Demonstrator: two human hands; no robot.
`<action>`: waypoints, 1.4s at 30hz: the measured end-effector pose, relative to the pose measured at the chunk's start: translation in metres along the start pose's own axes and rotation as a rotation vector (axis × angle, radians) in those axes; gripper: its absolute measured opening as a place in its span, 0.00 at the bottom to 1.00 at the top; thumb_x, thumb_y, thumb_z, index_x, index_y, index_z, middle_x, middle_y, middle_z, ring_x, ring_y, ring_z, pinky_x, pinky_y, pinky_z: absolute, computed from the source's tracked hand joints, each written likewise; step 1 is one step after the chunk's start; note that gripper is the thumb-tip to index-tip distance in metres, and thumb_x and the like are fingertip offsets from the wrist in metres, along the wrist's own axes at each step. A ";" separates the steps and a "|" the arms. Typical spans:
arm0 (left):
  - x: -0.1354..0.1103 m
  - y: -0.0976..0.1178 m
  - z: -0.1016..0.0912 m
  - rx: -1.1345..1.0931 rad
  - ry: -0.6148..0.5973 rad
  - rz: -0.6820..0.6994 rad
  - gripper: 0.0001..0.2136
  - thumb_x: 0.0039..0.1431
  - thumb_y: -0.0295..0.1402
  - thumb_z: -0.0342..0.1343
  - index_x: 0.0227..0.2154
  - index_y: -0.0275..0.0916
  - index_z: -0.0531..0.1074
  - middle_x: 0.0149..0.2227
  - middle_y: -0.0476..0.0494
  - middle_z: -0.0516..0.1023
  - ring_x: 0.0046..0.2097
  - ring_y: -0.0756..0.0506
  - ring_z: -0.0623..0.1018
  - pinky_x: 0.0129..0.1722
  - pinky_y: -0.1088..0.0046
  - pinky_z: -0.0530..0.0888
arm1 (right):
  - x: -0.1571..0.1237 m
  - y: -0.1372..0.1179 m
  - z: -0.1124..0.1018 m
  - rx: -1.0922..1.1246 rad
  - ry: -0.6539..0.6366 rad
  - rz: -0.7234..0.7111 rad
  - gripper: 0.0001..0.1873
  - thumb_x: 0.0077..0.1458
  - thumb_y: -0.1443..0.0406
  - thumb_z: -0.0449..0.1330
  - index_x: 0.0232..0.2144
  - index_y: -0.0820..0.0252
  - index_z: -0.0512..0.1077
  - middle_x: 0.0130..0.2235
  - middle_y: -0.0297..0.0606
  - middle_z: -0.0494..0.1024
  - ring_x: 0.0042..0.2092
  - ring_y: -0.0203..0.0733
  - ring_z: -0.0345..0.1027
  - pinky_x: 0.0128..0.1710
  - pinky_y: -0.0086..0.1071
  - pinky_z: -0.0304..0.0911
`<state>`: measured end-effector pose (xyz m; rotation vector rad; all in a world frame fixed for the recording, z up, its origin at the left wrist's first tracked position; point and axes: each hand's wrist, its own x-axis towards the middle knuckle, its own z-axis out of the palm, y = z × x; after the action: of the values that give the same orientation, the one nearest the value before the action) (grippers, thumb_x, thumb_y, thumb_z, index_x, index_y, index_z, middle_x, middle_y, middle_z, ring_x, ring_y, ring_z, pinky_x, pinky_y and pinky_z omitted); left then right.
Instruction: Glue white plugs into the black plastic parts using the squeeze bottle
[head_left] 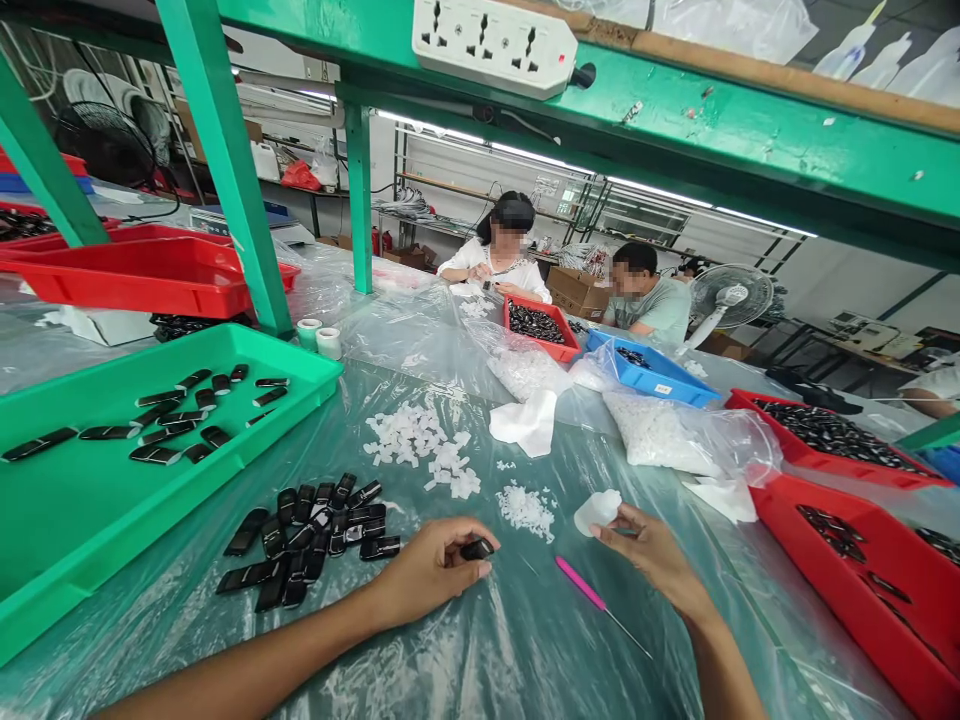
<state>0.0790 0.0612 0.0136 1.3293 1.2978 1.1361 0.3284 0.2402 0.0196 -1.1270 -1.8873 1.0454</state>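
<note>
My left hand (431, 570) is closed around a small glossy black plastic part (477, 549), pinched between thumb and fingers. In my right hand (656, 555) is a small translucent white bottle (595, 512), held by the fingertips just above the table. Between and below the hands lies a pink-handled tool with a thin metal shaft (581, 583). A heap of similar black parts (307, 540) rests left of my left hand. Beyond the hands lie a pile of tiny white pieces (526, 512) and a larger spread of flat white pieces (409, 435).
A green tray (187, 480) holding several black parts stands at left. Red trays (840, 570) with dark parts line the right side. Bags of white pieces (660, 435) and a blue tray (660, 380) sit farther back. A green frame post (225, 170) rises at left. Two people work across the table.
</note>
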 end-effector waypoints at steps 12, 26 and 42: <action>0.002 -0.005 -0.001 -0.243 -0.040 -0.023 0.15 0.55 0.40 0.57 0.39 0.32 0.74 0.34 0.40 0.75 0.35 0.46 0.74 0.37 0.71 0.71 | -0.017 -0.020 0.042 0.520 -0.080 0.046 0.19 0.47 0.54 0.59 0.39 0.58 0.73 0.33 0.39 0.75 0.36 0.46 0.68 0.39 0.40 0.63; 0.002 -0.001 -0.001 -0.034 0.169 0.007 0.13 0.48 0.34 0.62 0.36 0.34 0.74 0.35 0.42 0.77 0.31 0.49 0.71 0.31 0.76 0.68 | -0.047 -0.040 0.096 1.227 -0.173 0.386 0.12 0.52 0.55 0.56 0.30 0.57 0.69 0.22 0.26 0.54 0.20 0.30 0.43 0.20 0.24 0.47; 0.001 0.000 -0.002 0.164 0.204 0.039 0.11 0.50 0.34 0.60 0.37 0.37 0.75 0.31 0.45 0.76 0.29 0.48 0.69 0.28 0.77 0.66 | -0.057 -0.043 0.103 0.773 -0.060 0.222 0.14 0.52 0.54 0.58 0.31 0.59 0.72 0.19 0.26 0.58 0.20 0.30 0.45 0.20 0.26 0.50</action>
<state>0.0775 0.0621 0.0136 1.3899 1.5473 1.2390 0.2471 0.1462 0.0045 -0.8432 -1.2060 1.7426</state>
